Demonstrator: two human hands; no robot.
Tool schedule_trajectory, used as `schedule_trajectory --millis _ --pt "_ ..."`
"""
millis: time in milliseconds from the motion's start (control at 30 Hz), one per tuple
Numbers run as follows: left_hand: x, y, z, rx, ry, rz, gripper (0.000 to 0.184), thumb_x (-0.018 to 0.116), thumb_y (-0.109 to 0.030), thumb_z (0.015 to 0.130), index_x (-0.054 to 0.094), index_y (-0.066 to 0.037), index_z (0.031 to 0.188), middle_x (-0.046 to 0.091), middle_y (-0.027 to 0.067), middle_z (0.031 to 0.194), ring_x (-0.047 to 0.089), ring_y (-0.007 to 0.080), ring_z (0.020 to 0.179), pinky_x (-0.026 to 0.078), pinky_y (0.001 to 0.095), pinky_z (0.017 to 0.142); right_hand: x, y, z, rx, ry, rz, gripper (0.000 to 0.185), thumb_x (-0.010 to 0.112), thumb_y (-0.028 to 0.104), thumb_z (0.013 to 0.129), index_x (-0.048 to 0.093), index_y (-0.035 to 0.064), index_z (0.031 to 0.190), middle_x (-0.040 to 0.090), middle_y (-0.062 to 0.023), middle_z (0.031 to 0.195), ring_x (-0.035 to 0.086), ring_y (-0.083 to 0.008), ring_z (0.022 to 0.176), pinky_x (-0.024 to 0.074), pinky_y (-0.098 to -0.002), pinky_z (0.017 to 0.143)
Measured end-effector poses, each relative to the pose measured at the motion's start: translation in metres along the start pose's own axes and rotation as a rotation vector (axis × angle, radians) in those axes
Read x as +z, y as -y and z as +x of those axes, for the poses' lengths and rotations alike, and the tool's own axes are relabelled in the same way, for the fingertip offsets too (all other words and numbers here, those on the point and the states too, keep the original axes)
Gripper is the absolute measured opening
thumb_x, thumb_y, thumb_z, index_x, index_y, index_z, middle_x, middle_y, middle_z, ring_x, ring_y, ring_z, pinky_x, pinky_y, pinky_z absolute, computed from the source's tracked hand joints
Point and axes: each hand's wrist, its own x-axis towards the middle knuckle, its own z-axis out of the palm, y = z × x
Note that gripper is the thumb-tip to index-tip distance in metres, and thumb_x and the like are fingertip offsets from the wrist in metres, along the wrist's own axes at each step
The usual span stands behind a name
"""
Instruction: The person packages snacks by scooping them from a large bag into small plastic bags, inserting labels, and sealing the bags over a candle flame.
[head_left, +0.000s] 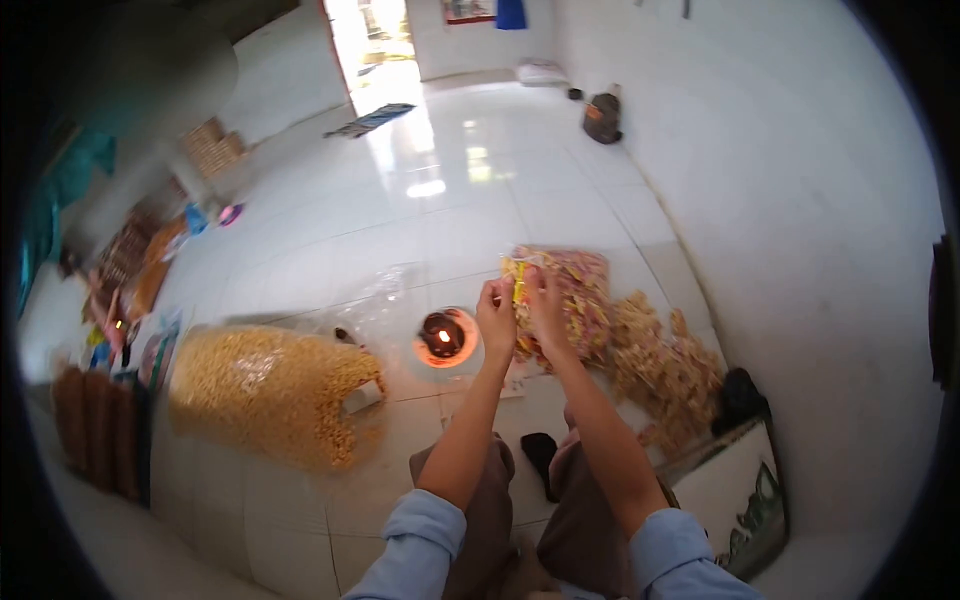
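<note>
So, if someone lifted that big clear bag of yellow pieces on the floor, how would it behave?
The big clear bag would probably sag and shift, since its plastic looks thin and its many small pieces seem loose. It might also spill at the end near the white object, where pieces look exposed.

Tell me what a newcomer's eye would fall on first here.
Probably the small flame in a round dish on the floor, left of the left hand. Next, the large clear bag of yellow pieces lying farther left, and the packed bag at the right hand.
</note>
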Motion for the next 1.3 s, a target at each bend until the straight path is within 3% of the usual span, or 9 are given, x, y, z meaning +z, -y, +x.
schedule_trajectory --millis 233,333,400,533,700,800,1033,1133,1300 --pt "0.111 0.049 -0.056 -0.031 0.208 -0.009 0.029 0.054 -0.03 0.085 0.051 -0.001 0.088 0.054 0.0064 0.069 0.049 0.0131 0.061 0.041 0.027 0.056 -0.118 -0.057 -0.004 0.098 -0.184 -0.389 0.043 0.042 0.04 0.087 0.05 -0.0021 0.091 0.054 -0.0244 0.086 0.054 -0.0362 0.078 0.0416 -0.0391 0.069" --pt "0.161 0.072 -0.081 -0.146 0.349 -0.014 0.035 0.062 -0.029 0.08 0.047 0.0 0.095 0.055 0.008 0.072 0.052 0.0138 0.066 0.042 0.0271 0.06 -0.184 -0.117 0.004 0.23 -0.233 -0.449 0.044 0.043 0.039 0.087 0.051 -0.0033 0.092 0.056 -0.0199 0.083 0.055 -0.0321 0.077 0.0418 -0.0367 0.069" --pt "0.191 0.089 -0.099 -0.01 0.379 0.075 0.038 0.064 -0.028 0.079 0.046 -0.001 0.098 0.056 0.01 0.078 0.054 0.0155 0.068 0.043 0.0278 0.06 -0.229 -0.144 0.004 0.424 -0.179 -0.022 0.045 0.049 0.039 0.085 0.053 -0.0039 0.099 0.057 -0.0137 0.082 0.056 -0.0249 0.075 0.0424 -0.0336 0.067" --pt "0.244 0.133 -0.104 -0.23 0.712 0.07 0.035 0.063 -0.025 0.079 0.045 -0.002 0.097 0.057 0.0088 0.082 0.054 0.0149 0.071 0.045 0.0288 0.063 -0.305 -0.196 0.011 0.498 -0.129 -0.155 0.053 0.055 0.038 0.082 0.047 -0.0026 0.116 0.057 -0.0095 0.085 0.055 -0.018 0.078 0.0431 -0.0307 0.069" --pt "0.279 0.226 -0.106 0.026 0.906 0.305 0.028 0.061 -0.018 0.079 0.05 -0.001 0.098 0.058 0.0112 0.087 0.057 0.0232 0.079 0.044 0.0323 0.071 -0.313 -0.248 0.003 0.592 -0.312 -0.383 0.068 0.059 0.034 0.081 0.028 0.0009 0.132 0.05 -0.0136 0.102 0.05 -0.0213 0.09 0.0427 -0.0352 0.076" --pt "0.284 0.261 -0.108 0.309 0.994 0.517 0.03 0.058 -0.013 0.078 0.05 -0.001 0.104 0.057 0.015 0.095 0.053 0.0289 0.09 0.042 0.0368 0.079 -0.307 -0.301 -0.002 0.536 -0.237 -0.915 0.067 0.057 0.037 0.082 0.027 0.006 0.134 0.041 -0.0178 0.115 0.043 -0.0296 0.106 0.035 -0.0401 0.09" --pt "0.275 0.253 -0.109 0.448 0.854 0.432 0.033 0.055 -0.009 0.08 0.048 -0.003 0.111 0.053 0.0165 0.099 0.049 0.0297 0.092 0.041 0.038 0.079 -0.294 -0.304 -0.006 0.399 -0.448 -0.804 0.05 0.049 0.028 0.087 0.034 0.003 0.128 0.035 -0.0168 0.109 0.033 -0.0306 0.104 0.0281 -0.0422 0.091" --pt "0.248 0.235 -0.094 0.274 0.892 0.371 0.029 0.054 -0.008 0.08 0.05 -0.003 0.108 0.052 0.0155 0.102 0.05 0.0284 0.089 0.042 0.0366 0.074 -0.278 -0.281 -0.024 0.315 -0.624 -0.658 0.035 0.047 0.027 0.089 0.046 0.0013 0.113 0.037 -0.0133 0.102 0.04 -0.0257 0.093 0.0345 -0.0382 0.082" --pt "0.134 0.225 -0.082 -0.064 0.861 0.338 0.014 0.055 -0.014 0.083 0.056 -0.002 0.089 0.059 0.01 0.075 0.057 0.0189 0.063 0.044 0.0301 0.058 -0.231 -0.26 -0.088 0.29 -0.207 -0.555 0.025 0.045 0.023 0.09 0.057 0.0017 0.085 0.045 -0.0075 0.077 0.045 -0.017 0.061 0.0388 -0.0293 0.065"
